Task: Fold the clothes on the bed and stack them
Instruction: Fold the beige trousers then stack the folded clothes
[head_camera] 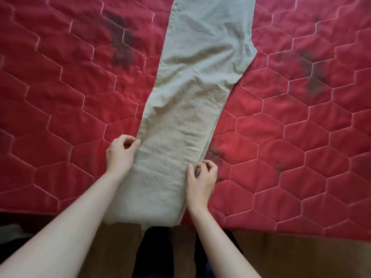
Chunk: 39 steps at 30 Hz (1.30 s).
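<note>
A pair of pale khaki trousers (192,93) lies lengthwise on the red quilted bed (60,97), folded leg over leg, with the leg ends hanging over the near edge. My left hand (122,153) pinches the left edge of the legs between thumb and curled fingers. Across from it, my right hand (201,179) pinches the right edge a little nearer to me. The waist end runs out of view at the top.
The red quilt has hexagon stitching and dark stains at left, right and beside the trousers (216,151). The bed's near edge (281,229) runs across the bottom, with brown floor (301,257) and my dark-clothed legs (152,253) below it.
</note>
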Available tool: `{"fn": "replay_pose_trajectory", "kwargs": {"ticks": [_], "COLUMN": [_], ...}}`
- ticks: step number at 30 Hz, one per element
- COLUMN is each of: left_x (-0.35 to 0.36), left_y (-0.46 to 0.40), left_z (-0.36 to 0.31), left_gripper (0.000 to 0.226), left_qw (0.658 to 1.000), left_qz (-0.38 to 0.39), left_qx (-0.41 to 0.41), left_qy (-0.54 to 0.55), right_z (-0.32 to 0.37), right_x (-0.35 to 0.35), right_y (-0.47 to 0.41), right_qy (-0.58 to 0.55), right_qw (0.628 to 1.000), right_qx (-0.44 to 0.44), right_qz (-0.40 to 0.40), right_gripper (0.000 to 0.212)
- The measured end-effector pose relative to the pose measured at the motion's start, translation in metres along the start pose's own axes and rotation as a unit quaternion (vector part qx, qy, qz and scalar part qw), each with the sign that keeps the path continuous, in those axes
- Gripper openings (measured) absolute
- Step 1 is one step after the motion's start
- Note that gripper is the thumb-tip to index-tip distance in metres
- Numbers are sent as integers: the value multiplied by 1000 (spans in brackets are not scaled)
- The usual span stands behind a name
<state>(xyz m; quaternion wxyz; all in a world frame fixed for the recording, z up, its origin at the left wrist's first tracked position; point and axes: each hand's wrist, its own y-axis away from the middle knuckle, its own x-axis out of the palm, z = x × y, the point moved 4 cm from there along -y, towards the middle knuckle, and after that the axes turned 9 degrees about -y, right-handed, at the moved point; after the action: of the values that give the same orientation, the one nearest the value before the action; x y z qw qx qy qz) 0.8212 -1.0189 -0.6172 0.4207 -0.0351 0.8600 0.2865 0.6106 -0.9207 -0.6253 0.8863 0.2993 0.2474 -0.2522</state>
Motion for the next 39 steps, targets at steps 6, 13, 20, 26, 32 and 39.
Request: {"fn": "replay_pose_trajectory", "kwargs": {"ticks": [6, 13, 20, 26, 32, 39], "left_x": [-2, -9, 0, 2, 2, 11], "left_y": [16, 32, 41, 60, 68, 69], "left_z": [10, 29, 27, 50, 54, 52], "left_gripper": [27, 24, 21, 20, 16, 26], "left_qw": [986, 990, 981, 991, 988, 979], "left_qz": [149, 135, 172, 117, 112, 199], "left_qx": [40, 18, 93, 34, 79, 33], "left_qy": [-54, 45, 10, -62, -72, -30], "right_z": [-4, -22, -25, -53, -55, -47], "right_x": [5, -15, -23, -28, -29, -27], "right_y": [39, 60, 67, 77, 83, 81], "right_qy": [-79, -100, -130, -46, -53, -59], "right_qw": [991, 984, 988, 988, 993, 994], "right_qx": [104, 117, 59, 148, 108, 89], "right_qz": [-10, -91, -65, 2, -5, -28], "right_gripper": [26, 29, 18, 32, 20, 17]}}
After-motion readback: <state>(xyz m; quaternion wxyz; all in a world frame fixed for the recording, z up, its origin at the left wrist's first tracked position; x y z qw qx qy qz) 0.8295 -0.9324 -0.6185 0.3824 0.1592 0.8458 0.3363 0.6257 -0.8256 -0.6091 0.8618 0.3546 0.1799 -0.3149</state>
